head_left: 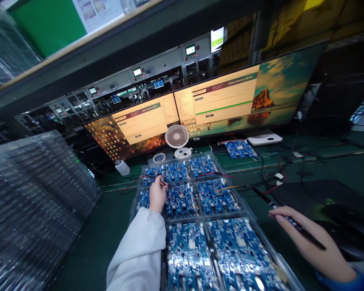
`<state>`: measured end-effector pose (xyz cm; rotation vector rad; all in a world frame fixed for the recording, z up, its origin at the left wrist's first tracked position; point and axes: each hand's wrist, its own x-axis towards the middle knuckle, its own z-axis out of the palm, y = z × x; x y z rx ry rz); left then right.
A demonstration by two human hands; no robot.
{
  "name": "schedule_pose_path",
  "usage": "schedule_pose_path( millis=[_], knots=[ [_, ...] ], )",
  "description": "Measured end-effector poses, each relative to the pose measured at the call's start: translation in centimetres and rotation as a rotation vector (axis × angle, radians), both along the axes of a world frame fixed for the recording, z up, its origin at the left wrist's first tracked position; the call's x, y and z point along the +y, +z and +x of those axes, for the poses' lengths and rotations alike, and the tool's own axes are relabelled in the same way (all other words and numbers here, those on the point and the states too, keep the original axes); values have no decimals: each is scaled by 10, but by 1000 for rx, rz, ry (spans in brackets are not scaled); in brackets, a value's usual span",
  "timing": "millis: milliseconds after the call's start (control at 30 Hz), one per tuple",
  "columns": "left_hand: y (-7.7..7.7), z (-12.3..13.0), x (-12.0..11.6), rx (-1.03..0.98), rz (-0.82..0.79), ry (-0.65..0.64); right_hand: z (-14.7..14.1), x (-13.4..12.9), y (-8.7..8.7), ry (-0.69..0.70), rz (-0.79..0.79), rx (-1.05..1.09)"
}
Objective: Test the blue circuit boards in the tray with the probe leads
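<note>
My left hand (pixel 158 195) is closed in a pinch over the tray's left side, on what looks like a thin red-and-black wire (pixel 132 182). The fingers partly hide its end and the blue circuit board (pixel 150 176) beneath. Near the fingers, a small red light shows on the middle circuit board (pixel 182 199). My right hand (pixel 311 236), right of the tray, grips slim black tweezers (pixel 268 201) with white lettering. Their tip points left, near a yellow wire (pixel 235 186) running to another circuit board (pixel 215 198). The clear plastic tray (pixel 204 219) holds several boards in compartments.
Stacked clear trays (pixel 39 202) stand on the left. Behind are two monitors (pixel 227 101), a small fan (pixel 177 136), a tape roll (pixel 159 157), a white bottle (pixel 122 167), a loose board (pixel 239 149) and a white device (pixel 264 138). Cables (pixel 279 178) lie right.
</note>
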<state>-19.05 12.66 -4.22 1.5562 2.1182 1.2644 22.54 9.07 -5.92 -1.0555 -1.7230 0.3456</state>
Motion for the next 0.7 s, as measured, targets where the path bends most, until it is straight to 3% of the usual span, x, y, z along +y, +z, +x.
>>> schedule_pose_path(
  millis=[700],
  knots=[
    [6,2,0,-134,-67,-23,0,1,-2,14,-2,-36]
  ],
)
